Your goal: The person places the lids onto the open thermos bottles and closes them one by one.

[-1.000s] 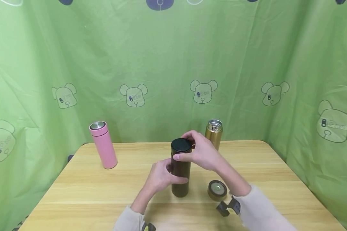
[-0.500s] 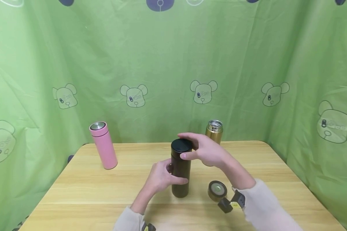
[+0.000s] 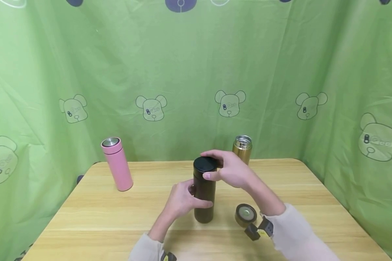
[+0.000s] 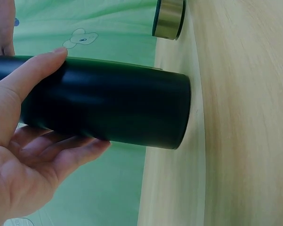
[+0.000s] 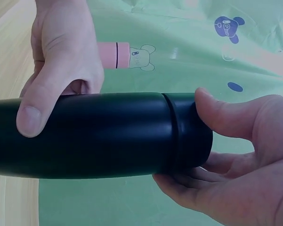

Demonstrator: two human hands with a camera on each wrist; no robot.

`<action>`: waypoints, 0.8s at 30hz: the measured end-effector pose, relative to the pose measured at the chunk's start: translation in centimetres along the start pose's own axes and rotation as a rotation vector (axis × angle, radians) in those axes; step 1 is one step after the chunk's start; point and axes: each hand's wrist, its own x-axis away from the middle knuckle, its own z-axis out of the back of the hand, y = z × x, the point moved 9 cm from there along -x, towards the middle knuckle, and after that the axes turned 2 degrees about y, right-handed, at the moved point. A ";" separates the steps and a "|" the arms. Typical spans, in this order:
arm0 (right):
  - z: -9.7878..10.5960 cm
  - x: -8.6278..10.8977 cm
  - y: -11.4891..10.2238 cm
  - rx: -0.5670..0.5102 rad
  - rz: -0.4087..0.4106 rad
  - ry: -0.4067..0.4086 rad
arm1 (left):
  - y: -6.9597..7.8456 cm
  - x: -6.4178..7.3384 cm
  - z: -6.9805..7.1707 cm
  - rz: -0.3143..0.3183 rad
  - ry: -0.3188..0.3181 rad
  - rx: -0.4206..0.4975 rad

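A black thermos [image 3: 204,190] stands upright near the middle of the table. My left hand [image 3: 179,199] grips its body from the left, thumb [image 5: 32,120] across the near side and fingers behind it. At the top, my right hand [image 3: 230,169] holds the black lid [image 5: 194,132], with the thumb on one side and the fingers on the other. A narrow groove runs between lid and body in the right wrist view. Behind the right hand is a gold thermos [image 3: 242,150], its mouth uncovered. Its lower part is partly hidden by that hand.
A lid [image 3: 246,214] with a gold side lies inner face up, right of the black thermos and near the right wrist's camera. At the left of the wooden table [image 3: 94,217] stands a pink thermos [image 3: 119,166], capped. A green curtain [image 3: 189,72] surrounds the far sides.
My right thumb has slid a little to the right along the lid, and the right hand's fingers have straightened across its top edge. The left hand and thermos have stayed in place.
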 end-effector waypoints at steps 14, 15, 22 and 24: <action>0.2 0.7 0.1 0.043 0.006 0.185 | 0.0 0.0 0.2 -0.005 0.016 -0.011; 0.2 0.7 0.1 0.045 0.007 0.199 | 0.0 0.0 0.2 -0.004 0.018 -0.013; 0.1 1.2 0.2 0.050 0.028 0.293 | 0.1 0.1 0.2 -0.002 0.036 -0.021; 0.0 1.3 0.2 0.049 0.044 0.314 | 0.1 0.1 0.1 -0.004 0.040 -0.027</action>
